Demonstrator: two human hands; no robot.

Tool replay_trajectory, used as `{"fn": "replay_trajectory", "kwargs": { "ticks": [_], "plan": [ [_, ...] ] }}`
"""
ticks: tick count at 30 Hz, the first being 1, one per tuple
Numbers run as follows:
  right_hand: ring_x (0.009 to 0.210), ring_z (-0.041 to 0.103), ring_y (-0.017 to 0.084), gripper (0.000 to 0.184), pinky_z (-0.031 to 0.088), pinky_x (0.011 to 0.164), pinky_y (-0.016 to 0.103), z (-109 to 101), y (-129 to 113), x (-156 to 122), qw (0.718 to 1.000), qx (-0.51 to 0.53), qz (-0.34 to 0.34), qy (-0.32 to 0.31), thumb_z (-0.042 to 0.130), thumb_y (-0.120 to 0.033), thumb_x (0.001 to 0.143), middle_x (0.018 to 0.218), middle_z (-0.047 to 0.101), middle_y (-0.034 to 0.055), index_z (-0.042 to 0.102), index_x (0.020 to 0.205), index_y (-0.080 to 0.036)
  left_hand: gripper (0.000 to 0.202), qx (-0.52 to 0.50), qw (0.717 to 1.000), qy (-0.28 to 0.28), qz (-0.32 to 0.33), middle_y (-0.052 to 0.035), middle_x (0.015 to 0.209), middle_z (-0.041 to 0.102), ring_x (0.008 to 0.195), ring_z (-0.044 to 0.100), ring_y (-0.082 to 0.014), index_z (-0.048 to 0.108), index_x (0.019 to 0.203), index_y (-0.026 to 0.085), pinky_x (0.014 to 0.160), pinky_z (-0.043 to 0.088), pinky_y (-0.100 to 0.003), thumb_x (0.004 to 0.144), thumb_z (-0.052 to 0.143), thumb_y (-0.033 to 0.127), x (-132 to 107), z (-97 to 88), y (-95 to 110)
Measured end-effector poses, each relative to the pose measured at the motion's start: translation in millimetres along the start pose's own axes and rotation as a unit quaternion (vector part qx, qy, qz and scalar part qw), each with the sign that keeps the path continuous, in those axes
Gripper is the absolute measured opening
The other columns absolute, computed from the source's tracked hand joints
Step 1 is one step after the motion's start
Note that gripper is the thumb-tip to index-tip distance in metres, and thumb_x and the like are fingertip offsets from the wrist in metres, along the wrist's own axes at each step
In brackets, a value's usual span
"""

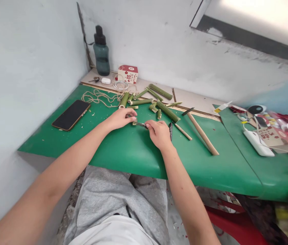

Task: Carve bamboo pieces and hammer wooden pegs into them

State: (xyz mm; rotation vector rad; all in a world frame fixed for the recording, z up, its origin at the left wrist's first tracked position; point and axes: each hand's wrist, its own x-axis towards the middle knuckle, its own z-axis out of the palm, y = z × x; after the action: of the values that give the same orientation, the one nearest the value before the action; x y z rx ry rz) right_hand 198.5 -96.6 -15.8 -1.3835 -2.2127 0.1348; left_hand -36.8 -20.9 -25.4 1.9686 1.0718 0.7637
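Note:
My left hand [121, 119] pinches a small piece of bamboo [134, 123] against the green table cover [123, 149]. In my right hand [159, 133] is a small knife [141, 125], its blade pointing left and touching or nearly touching that piece. My fist hides most of the knife's handle. A slim black object [170, 131] shows just beyond my right hand; its kind is unclear. Behind my hands lie several green bamboo lengths, including a long tube [168, 111] and a short upright-looking piece [159, 114].
A hammer [202, 132] and a thin wooden stick [183, 131] lie to the right. Leftward are a phone [71, 115] and loose twine [99, 97]. A bottle [101, 56] and a red-white box [128, 74] stand by the wall. A white power bank [258, 143] sits far right.

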Motion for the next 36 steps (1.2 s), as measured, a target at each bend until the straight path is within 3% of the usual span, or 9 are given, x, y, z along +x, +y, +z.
{"fn": "replay_trajectory", "kwargs": {
  "ticks": [3,6,13,23,31,36],
  "plan": [
    [0.075,0.067,0.022,0.034,0.041,0.085,0.038,0.4,-0.6,0.8,1.000,-0.003,0.008,0.003,0.036,-0.031,0.109,0.081,0.078,0.0027,0.069,0.104,-0.026,0.027,0.013,1.000,-0.010,0.008,-0.0028,0.086,0.078,0.072,0.060,-0.0174,0.080,0.105,0.021,0.071,0.046,-0.031,0.089,0.066,0.037,-0.1,-0.6,0.8],
    [0.078,0.067,0.023,0.031,0.039,0.086,0.038,0.1,-1.6,0.6,1.000,-0.007,0.005,0.009,0.039,-0.034,0.109,0.088,0.079,0.0037,0.068,0.107,-0.024,0.027,0.010,1.000,-0.015,0.006,-0.0020,0.080,0.077,0.070,0.059,-0.0169,0.082,0.104,0.021,0.071,0.047,-0.031,0.089,0.067,0.037,-0.3,-1.5,1.9],
    [0.094,0.068,0.024,0.021,0.036,0.094,0.042,0.9,-4.4,0.2,0.999,-0.008,-0.039,0.006,0.052,-0.030,0.104,0.101,0.080,0.0053,0.072,0.104,-0.023,0.027,-0.043,0.999,-0.023,0.007,-0.0045,0.095,0.081,0.080,0.067,-0.0186,0.083,0.110,0.020,0.084,0.054,-0.034,0.086,0.073,0.031,0.4,-2.1,1.3],
    [0.099,0.068,0.024,0.017,0.043,0.090,0.041,5.9,2.4,2.1,0.996,0.005,-0.084,0.015,0.062,-0.027,0.102,0.104,0.080,0.0045,0.078,0.100,-0.024,0.030,-0.125,0.989,-0.076,0.025,-0.0083,0.096,0.082,0.090,0.073,-0.0219,0.084,0.090,0.017,0.086,0.058,-0.036,0.072,0.086,0.040,2.7,-3.6,-9.6],
    [0.097,0.067,0.024,0.018,0.047,0.085,0.039,13.2,4.7,2.5,0.997,-0.015,-0.070,0.021,0.064,-0.029,0.101,0.102,0.080,0.0054,0.080,0.101,-0.023,0.029,-0.089,0.992,-0.088,0.016,-0.0061,0.086,0.081,0.081,0.071,-0.0187,0.082,0.087,0.015,0.081,0.055,-0.032,0.081,0.079,0.044,3.3,-6.9,-7.7],
    [0.096,0.066,0.025,0.017,0.045,0.081,0.039,14.7,2.8,0.5,0.997,-0.034,-0.062,0.017,0.064,-0.029,0.100,0.100,0.080,0.0055,0.080,0.099,-0.023,0.041,-0.154,0.984,-0.090,0.015,-0.0067,0.087,0.079,0.079,0.072,-0.0173,0.076,0.107,0.014,0.078,0.056,-0.031,0.076,0.086,0.039,2.4,-1.2,-5.2]
  ]
}}
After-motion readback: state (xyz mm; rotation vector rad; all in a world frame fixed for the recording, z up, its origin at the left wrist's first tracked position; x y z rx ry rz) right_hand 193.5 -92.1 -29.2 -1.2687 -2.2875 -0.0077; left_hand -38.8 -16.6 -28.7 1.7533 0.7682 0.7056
